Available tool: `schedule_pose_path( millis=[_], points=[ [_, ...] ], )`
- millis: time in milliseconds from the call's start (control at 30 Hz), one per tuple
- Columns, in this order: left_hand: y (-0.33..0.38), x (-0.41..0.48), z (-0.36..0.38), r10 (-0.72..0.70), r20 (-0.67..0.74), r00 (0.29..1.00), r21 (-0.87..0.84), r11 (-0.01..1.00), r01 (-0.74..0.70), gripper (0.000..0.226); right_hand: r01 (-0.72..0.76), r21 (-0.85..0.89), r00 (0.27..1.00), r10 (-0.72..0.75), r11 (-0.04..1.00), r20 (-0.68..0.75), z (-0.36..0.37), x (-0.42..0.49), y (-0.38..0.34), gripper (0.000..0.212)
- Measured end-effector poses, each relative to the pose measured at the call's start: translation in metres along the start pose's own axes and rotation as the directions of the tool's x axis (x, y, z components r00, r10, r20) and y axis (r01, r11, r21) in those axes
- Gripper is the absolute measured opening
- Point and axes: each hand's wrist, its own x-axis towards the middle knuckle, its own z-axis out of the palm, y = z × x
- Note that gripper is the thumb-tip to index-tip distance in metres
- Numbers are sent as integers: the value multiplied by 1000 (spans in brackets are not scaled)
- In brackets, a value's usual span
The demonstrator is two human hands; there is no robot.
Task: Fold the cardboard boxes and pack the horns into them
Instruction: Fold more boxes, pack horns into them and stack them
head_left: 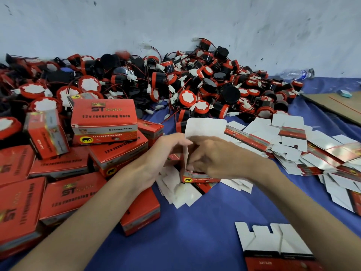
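Box (197, 169) half-formed between both hands at centre, open mouth up, white lid flap standing behind. Left hand (166, 153) pinches its left wall; right hand (218, 157) curls into the mouth (contents hidden). Horns (187, 98) heaped straight beyond.

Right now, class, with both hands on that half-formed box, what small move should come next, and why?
Probably tuck the raised white flap down to close the box. The left hand steadies its side while the right hand reaches into the open top, so something may already be inside, though the contents are hidden.
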Motion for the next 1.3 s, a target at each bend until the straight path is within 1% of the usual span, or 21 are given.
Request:
schedule_pose_path(
  millis=[67,133,267,367,467,533,567,600,633,667,700,733,767,833,900,967,1033,1100,1133,1233,1300],
  points=[
    [-1,1,1,50,-39,998,-62,997,-52,40,3,48,999,-5,999,47,-4,0,0,17],
    [-8,-1,0,54,-59,997,-80,995,-59,23,-4,21,999,5,1000,-40,0,2,-2,13],
    [-6,0,3,78,-52,996,-21,997,-79,19,-35,32,971,42,999,-236,12,0,-5,9],
    [-9,-3,3,105,-65,992,-2,994,-105,18,-53,-35,953,40,998,-300,20,-2,-7,10],
    [-7,-4,5,116,-65,991,14,993,-116,18,-88,-95,947,53,992,-317,20,0,-7,11],
    [-6,-5,6,125,-74,989,31,992,-123,18,-14,-41,959,2,999,-283,16,-3,-3,13],
    [-7,-5,6,126,-84,989,32,992,-123,20,46,1,949,-44,999,-312,12,-7,-2,12],
    [-8,-4,7,124,-102,987,26,992,-122,23,100,12,907,-86,995,-413,9,-11,1,13],
    [-9,-3,7,123,-130,984,39,992,-119,27,122,-14,820,-109,992,-562,8,-15,4,15],
    [-9,-2,8,123,-158,980,85,990,-111,33,107,-50,696,-110,993,-710,9,-19,7,16],
    [-10,-1,9,130,-181,975,162,982,-101,41,81,-54,577,-91,995,-812,11,-24,11,16],
    [-10,-1,11,134,-212,968,236,968,-82,48,80,-17,506,-55,997,-861,15,-26,14,13],
    [-9,0,12,142,-252,957,295,953,-64,51,109,59,479,-1,992,-878,21,-28,16,11],
    [-9,-1,14,179,-313,933,382,923,-49,50,200,197,500,73,960,-863,32,-31,20,12],
    [-8,-1,15,216,-326,920,436,898,-56,47,283,278,536,89,918,-839,37,-31,26,14],
    [-9,-1,16,237,-312,920,437,896,-82,48,373,461,578,187,805,-794,40,-33,29,14],
    [-10,-2,17,263,-309,914,457,884,-100,47,445,570,580,263,690,-771,42,-36,30,20],
    [-11,-3,17,300,-308,903,482,867,-123,39,418,576,580,282,703,-765,43,-36,30,19],
    [-11,-4,16,314,-312,897,488,863,-132,36,390,593,604,290,704,-742,44,-35,29,20],
    [-10,-5,15,338,-330,881,522,843,-128,31,320,708,705,341,630,-622,45,-35,30,22],
    [-10,-4,13,343,-340,876,540,833,-117,34,194,710,747,367,677,-554,48,-38,32,21]
  ],
)
